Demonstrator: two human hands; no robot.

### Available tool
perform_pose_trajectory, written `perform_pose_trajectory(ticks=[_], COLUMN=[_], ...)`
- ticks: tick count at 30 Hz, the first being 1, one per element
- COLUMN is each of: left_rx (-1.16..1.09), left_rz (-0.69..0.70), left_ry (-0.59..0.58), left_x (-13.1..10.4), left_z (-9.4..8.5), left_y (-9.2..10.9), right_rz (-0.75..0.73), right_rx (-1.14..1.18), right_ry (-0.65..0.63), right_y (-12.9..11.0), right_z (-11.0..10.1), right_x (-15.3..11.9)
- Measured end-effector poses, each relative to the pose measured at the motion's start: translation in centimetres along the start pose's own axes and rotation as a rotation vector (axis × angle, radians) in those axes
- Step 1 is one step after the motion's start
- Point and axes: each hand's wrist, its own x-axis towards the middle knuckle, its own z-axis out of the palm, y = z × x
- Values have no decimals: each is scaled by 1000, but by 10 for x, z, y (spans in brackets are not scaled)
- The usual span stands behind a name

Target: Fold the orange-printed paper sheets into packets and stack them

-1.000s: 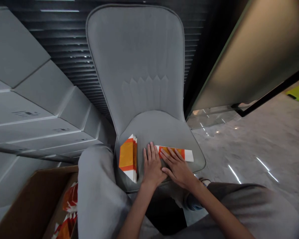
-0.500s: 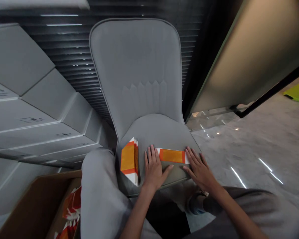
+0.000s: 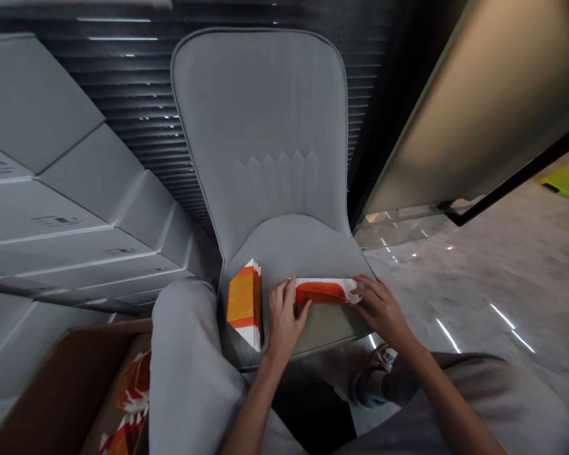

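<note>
A folded orange, red and white paper piece (image 3: 321, 291) lies across the front of the chair seat (image 3: 291, 237), its near edge raised so that a red face shows. My left hand (image 3: 284, 319) grips its left end between thumb and fingers. At the other end, my right hand (image 3: 378, 306) holds the paper the same way, with thumb below and fingers above. To the left of my left hand, a stack of folded paper pieces (image 3: 244, 303) in the same colours rests on the seat, apart from the hand.
A brown cardboard box (image 3: 71, 373) with more orange and white folded papers (image 3: 135, 385) stands at lower left. Stacked white boxes (image 3: 66, 215) line the left side. The grey chair back (image 3: 260, 101) rises ahead, and a glass panel (image 3: 436, 126) stands to the right.
Both hands lay flat on the paper before; now their fingers are bent around its ends. The near edge has lifted, and the red face has replaced the flat yellow-orange panel.
</note>
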Motion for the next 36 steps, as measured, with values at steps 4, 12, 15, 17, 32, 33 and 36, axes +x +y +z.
perform_pose_trajectory(ticks=[4, 12, 15, 17, 32, 33, 36], left_rx=[-30, -27, -23, -20, -3, -9, -43], left_rz=[26, 186, 202, 210, 302, 303, 290], left_ry=[56, -136, -157, -167, -314, -304, -268], left_x=[-1, 5, 5, 6, 7, 7, 7], left_z=[-5, -3, -2, -2, -7, -7, -5], left_y=[-1, -1, -4, -6, -3, -4, -4], right_rz=[-34, -160, -165, -159, -153, -152, -149], right_rx=[86, -30, -6, 25, 11, 11, 31], right_ry=[31, -179, -189, -189, -235, -230, -219], right_y=[-1, -6, -8, -8, -14, -14, -16], right_z=[-6, 1, 4, 3, -1, -1, -3], right_x=[5, 5, 6, 8, 17, 17, 19])
